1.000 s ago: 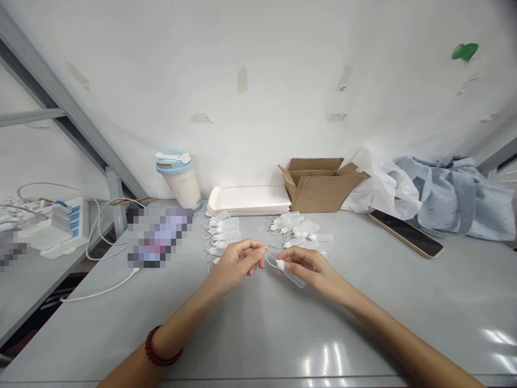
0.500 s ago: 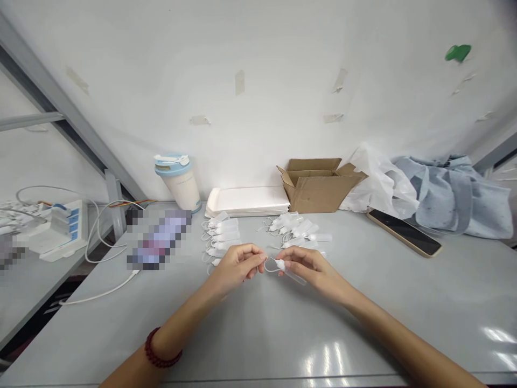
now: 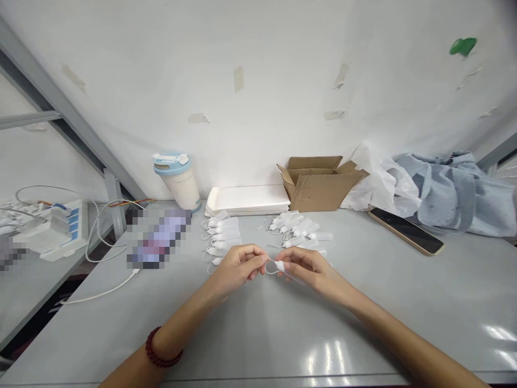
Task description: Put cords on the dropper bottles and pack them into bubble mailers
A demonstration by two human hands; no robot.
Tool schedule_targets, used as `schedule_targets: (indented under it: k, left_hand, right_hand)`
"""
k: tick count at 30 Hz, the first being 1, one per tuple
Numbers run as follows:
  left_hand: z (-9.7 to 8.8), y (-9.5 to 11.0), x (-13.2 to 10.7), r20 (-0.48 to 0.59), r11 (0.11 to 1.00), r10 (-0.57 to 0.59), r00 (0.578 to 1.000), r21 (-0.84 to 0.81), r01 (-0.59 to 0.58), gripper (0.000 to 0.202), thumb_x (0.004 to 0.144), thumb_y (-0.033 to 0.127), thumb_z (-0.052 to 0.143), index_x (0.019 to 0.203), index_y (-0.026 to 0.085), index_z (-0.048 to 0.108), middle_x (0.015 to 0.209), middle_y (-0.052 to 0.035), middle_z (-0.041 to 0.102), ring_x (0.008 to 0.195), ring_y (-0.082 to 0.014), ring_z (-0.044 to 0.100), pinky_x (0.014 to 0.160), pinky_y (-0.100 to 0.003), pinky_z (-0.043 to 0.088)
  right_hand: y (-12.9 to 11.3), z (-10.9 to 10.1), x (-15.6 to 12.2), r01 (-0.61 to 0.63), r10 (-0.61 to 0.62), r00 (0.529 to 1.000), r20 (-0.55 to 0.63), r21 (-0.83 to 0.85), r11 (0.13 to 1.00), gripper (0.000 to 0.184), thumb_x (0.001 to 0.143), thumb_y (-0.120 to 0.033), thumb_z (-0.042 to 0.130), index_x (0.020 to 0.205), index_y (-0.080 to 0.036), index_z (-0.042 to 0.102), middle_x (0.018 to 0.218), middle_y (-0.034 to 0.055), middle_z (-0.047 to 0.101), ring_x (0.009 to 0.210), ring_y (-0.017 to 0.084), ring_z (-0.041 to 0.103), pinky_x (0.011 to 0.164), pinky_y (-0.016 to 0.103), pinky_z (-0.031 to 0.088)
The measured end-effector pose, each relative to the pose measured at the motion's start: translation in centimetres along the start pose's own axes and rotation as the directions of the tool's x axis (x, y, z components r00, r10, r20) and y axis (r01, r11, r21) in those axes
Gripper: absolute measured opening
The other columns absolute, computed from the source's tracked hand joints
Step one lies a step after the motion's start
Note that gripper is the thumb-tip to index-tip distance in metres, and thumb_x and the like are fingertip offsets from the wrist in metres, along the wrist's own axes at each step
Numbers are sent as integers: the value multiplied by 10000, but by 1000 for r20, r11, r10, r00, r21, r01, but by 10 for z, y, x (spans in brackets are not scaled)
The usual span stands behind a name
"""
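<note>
My left hand point(image 3: 238, 265) and my right hand point(image 3: 306, 267) meet over the middle of the grey table point(image 3: 258, 328). The right hand pinches a small clear tube with a white cap point(image 3: 283, 268). A thin white loop point(image 3: 271, 265) runs from that cap to my left fingertips, which are pinched shut on it. Behind the left hand lies a neat row of the same capped tubes point(image 3: 221, 235). A looser pile of them point(image 3: 301, 230) lies behind the right hand. A red bead bracelet point(image 3: 160, 350) circles my left wrist.
Against the white wall stand a blue-lidded cup point(image 3: 177, 180), a stack of white trays point(image 3: 247, 200) and an open cardboard box point(image 3: 321, 183). A phone point(image 3: 406, 230), a plastic bag point(image 3: 383, 183) and blue cloth point(image 3: 456, 191) lie right. A power strip point(image 3: 60, 229) and cables sit left.
The hands have drawn slightly closer together and the tube's loop now sits tighter between them. Otherwise only the camera has shifted a little.
</note>
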State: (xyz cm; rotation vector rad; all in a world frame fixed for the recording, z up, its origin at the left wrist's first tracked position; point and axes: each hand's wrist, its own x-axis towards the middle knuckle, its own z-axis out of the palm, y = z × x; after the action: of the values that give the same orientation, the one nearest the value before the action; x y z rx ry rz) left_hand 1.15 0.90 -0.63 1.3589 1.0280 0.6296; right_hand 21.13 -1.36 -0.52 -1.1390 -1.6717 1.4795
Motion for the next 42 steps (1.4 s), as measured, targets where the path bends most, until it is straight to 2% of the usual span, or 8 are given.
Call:
schedule_targets:
  k: [5,9,17,21,25,30,37,42]
  left_hand:
    - [1,-4,0,-3,998,38,999,46,-37,212,823,348,539,753,158,602,632,23,568,497,-63,410,474,-191,311]
    - [4,-6,-1,-10,994,72,997,79,-71,205,830,331,529,755,156,605,615,25,561,497,-64,410,484,-194,322]
    - [9,-10,0,-9,977,121,993,175,-118,188,833,289,509,717,157,573,578,39,529,490,-66,405,472,-187,308]
    - [10,-10,-1,-4,964,155,988,219,-151,168,832,261,504,726,157,580,590,34,542,531,-79,457,506,-189,337]
    - [7,-7,-2,14,963,140,990,229,-139,138,818,235,516,747,155,602,623,20,580,581,-96,523,546,-196,381]
    - [1,-2,1,23,977,67,998,201,-70,128,778,256,582,845,155,624,709,-11,641,692,-136,592,623,-224,430]
    - [6,-2,-2,14,969,106,994,224,-107,146,810,278,532,767,159,605,655,5,605,576,-100,514,515,-197,373]
    - [13,-11,-3,25,973,99,995,208,-102,135,809,265,518,747,160,578,630,10,590,550,-95,494,509,-199,360]
  right_hand:
    - [1,2,-2,-2,2,1000,-1,-20,1000,203,870,-348,474,983,-192,536,752,2,580,653,134,533,647,290,393]
    - [2,4,-1,2,-4,1000,-24,-74,997,159,873,-335,473,941,-197,510,727,-9,570,628,124,515,600,267,362]
    - [5,4,2,-4,4,1000,-6,-14,1000,112,853,-296,508,840,-198,457,739,2,601,607,114,509,616,268,390]
    - [6,5,2,-7,7,1000,9,-6,1000,111,851,-291,509,823,-200,452,747,6,601,616,118,518,612,269,390]
    - [5,4,3,-17,17,1000,11,-17,1000,114,852,-292,512,816,-194,468,743,4,599,616,117,523,612,265,381]
    - [1,3,4,5,-5,1000,5,-17,1000,108,860,-286,496,812,-190,479,752,2,597,621,112,515,621,263,381]
    - [5,4,3,16,-15,1000,1,-52,999,117,866,-301,486,822,-194,477,752,3,600,613,115,512,609,264,385]
    - [11,5,3,31,-29,999,23,-70,997,136,873,-329,487,825,-203,464,719,-8,583,621,124,512,591,258,391]
